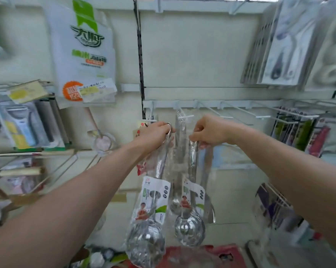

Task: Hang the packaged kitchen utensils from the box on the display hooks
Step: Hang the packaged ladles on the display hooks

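Beneath the hook (185, 117), left hand (157, 133) gripping left ladle (147, 235), right hand (209, 132) pinching right ladle (190, 229)

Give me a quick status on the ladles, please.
Left hand grips one packaged ladle by its top. Right hand grips second ladle. Neither hooked yet; hook already part full.

loaded hook (183, 117): hung ladles (179, 132) behind, tip free | right: bare hooks (228, 117), open gaps between

Silver ladles (146, 242), green-white labels (155, 200); white hooks (186, 116); red box (205, 256).
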The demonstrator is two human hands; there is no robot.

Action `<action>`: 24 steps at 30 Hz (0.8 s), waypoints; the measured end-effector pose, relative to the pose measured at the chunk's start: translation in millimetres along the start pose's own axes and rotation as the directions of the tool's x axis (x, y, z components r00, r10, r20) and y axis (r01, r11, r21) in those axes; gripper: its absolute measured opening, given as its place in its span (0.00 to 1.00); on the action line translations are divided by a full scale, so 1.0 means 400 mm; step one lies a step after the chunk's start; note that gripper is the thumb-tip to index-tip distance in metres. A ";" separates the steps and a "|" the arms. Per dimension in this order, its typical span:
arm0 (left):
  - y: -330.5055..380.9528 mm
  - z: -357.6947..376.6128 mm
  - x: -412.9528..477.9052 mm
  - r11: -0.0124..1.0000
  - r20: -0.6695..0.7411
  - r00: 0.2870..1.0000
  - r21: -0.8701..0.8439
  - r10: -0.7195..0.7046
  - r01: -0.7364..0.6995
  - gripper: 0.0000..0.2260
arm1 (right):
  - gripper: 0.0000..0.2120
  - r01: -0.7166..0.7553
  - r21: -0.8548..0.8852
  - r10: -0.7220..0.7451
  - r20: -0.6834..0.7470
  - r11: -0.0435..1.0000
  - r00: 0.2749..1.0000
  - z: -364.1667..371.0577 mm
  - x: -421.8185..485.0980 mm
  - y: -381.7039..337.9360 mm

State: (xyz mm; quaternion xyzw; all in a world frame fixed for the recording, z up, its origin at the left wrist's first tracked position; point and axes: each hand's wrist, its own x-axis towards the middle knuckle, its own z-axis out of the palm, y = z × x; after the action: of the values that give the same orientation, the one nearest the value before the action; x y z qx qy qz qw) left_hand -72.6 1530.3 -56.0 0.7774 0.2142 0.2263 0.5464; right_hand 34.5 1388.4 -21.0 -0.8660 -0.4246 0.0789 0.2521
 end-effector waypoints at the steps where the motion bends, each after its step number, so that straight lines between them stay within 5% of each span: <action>1: -0.004 0.000 0.007 1.000 0.014 1.000 0.018 -0.004 0.004 0.09 | 0.09 -0.009 0.005 0.009 -0.007 1.000 1.000 0.003 -0.003 0.003; 13: -0.013 0.073 -0.018 0.984 0.136 0.991 0.172 0.011 -0.035 0.07 | 0.10 0.051 0.029 -0.053 0.092 0.998 0.994 0.033 0.003 0.069; 19: 0.008 0.123 -0.016 0.997 0.047 0.999 0.080 -0.027 0.023 0.27 | 0.09 0.140 0.056 -0.147 0.148 0.989 0.978 -0.002 0.024 0.130; 24: 0.030 0.204 -0.024 1.000 -0.106 0.994 0.018 -0.007 0.009 0.25 | 0.11 0.187 0.182 -0.205 0.089 0.965 0.975 -0.016 0.020 0.174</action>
State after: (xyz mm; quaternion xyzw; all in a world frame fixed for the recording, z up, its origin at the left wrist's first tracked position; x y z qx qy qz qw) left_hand -31.6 1459.4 -70.2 0.7683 0.2480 0.2633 0.5281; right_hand 90.1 1356.7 -49.9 -0.7890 -0.5128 0.1363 0.3097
